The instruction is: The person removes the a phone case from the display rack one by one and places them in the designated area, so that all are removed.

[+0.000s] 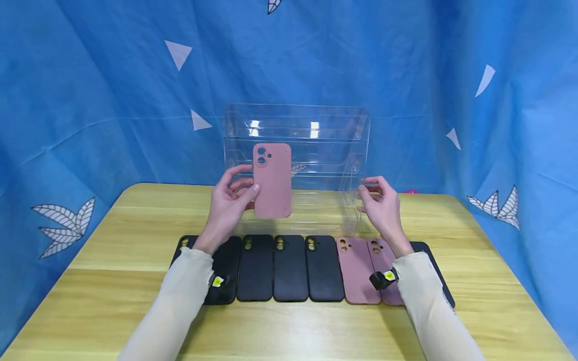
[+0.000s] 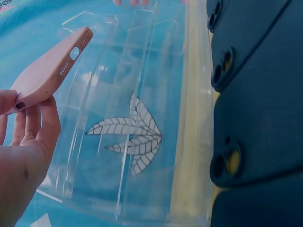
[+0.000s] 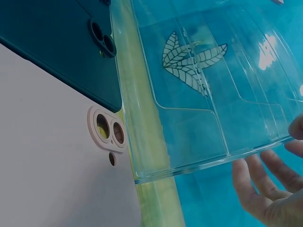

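Note:
My left hand [image 1: 230, 203] grips a pink phone case [image 1: 273, 180] by its side edge, thumb at the front and fingers behind. The case is upright with its camera cutouts at the top left, in front of a clear plastic tiered rack [image 1: 325, 113]. In the left wrist view the pink case [image 2: 54, 68] appears edge-on, with a port opening at its end. At the rack's right side wall, my right hand [image 1: 381, 205] holds the edge. In the right wrist view its fingers [image 3: 244, 179] are against the outside of the wall, with the thumb at the edge.
Along the wooden table [image 1: 293, 331] several black phone cases [image 1: 290, 271] and two pink ones [image 1: 358, 273] lie in a row before the rack. Another black case [image 1: 435, 263] lies at the right end, partly under the right forearm. A blue patterned curtain [image 1: 113, 75] hangs behind.

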`<state>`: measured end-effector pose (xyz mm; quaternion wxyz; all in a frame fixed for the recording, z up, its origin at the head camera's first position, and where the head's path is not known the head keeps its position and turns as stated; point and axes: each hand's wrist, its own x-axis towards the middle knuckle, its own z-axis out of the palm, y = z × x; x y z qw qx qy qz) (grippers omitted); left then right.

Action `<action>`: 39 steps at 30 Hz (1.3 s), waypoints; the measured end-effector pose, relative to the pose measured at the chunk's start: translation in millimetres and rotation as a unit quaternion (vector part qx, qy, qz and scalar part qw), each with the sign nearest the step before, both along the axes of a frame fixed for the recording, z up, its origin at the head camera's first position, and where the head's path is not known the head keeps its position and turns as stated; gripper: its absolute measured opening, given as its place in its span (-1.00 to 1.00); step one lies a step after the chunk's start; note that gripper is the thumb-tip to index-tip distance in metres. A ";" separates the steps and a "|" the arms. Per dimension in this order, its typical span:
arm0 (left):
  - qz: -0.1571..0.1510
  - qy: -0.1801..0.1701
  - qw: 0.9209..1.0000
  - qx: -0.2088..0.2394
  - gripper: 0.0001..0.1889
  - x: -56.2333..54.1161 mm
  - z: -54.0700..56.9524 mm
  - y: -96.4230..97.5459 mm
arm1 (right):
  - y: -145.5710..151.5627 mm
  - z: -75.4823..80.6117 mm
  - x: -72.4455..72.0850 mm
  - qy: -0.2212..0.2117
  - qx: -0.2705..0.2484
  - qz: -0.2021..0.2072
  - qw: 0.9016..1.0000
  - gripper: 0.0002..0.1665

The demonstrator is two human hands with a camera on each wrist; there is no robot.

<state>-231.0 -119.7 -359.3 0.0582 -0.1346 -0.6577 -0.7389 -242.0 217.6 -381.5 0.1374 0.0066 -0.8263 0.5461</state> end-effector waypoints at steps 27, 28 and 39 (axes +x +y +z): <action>0.037 -0.008 0.997 -0.066 -0.51 34.5 -23.8 -68.7 | 1.8 -1.2 -0.3 -0.002 -0.003 -0.002 1.000 -0.55; 0.038 -0.009 0.997 -0.068 -0.52 36.2 -24.9 -71.9 | 1.9 -1.2 -0.4 -0.003 -0.005 -0.002 1.000 -0.55; 0.047 -0.022 0.997 -0.055 -0.52 52.5 -33.0 -104.0 | 0.2 -1.8 0.3 -0.013 -0.025 0.000 1.000 -0.54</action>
